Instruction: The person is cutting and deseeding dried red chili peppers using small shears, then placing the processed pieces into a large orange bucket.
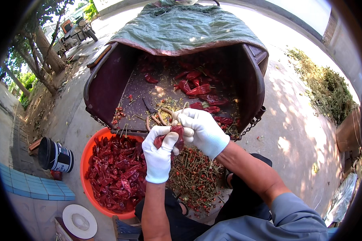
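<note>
My left hand [160,152], in a white glove, grips a dried red chili pepper [178,132]. My right hand [200,128], gloved too, is closed at the pepper's stem end, touching it. Just beyond my hands, scissors [153,110] lie on the dark bed of a cart [132,102] among loose yellow seeds. More red peppers [199,89] are heaped farther in. An orange basin [84,168] at the lower left holds many dried red pepper pieces [117,174]. Below my hands, a pile of pepper stems [196,177] lies on the ground.
A green woven sheet [181,27] covers the cart's far part. A black bucket [55,155] lies on its side at the left, near blue tiles [39,186] and a round white lid [79,221]. Dry plants [325,84] are heaped at the right; a motor tricycle [75,34] stands far left.
</note>
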### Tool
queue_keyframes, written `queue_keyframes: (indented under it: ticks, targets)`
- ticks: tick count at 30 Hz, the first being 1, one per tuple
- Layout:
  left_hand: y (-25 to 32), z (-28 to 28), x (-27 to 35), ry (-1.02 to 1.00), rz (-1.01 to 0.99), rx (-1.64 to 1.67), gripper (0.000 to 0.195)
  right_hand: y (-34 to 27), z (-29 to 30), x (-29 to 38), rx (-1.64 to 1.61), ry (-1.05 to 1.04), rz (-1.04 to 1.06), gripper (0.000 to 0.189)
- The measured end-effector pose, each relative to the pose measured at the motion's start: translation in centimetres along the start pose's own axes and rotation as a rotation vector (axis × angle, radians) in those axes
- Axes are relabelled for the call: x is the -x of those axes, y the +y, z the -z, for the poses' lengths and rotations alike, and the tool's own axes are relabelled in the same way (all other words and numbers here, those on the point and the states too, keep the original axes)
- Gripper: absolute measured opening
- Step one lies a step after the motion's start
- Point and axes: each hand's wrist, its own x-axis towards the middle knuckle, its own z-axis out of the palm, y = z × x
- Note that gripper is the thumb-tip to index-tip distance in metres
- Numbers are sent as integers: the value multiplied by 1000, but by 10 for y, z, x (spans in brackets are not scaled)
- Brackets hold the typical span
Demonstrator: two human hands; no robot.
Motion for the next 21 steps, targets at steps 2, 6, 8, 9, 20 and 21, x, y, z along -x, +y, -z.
queue_keyframes:
  ticks: [2,6,8,9,20,21]
  targets:
    - [5,7,-1,-89,140,126,20,-13,-10,10,252,47,122,21]
    - [15,18,-2,-202,224,44,20,-21,-18,19,592,92,221,18]
    - [16,16,0,-184,205,-20,20,-18,-17,20,553,112,210,19]
    - [13,9,2,-157,134,-54,20,-19,-15,21,536,125,208,19]
    - [12,11,4,64,43,149,40,-37,29,-10,771,218,344,18]
    - [16,12,5,66,42,178,38,-39,33,-13,1098,249,396,17]
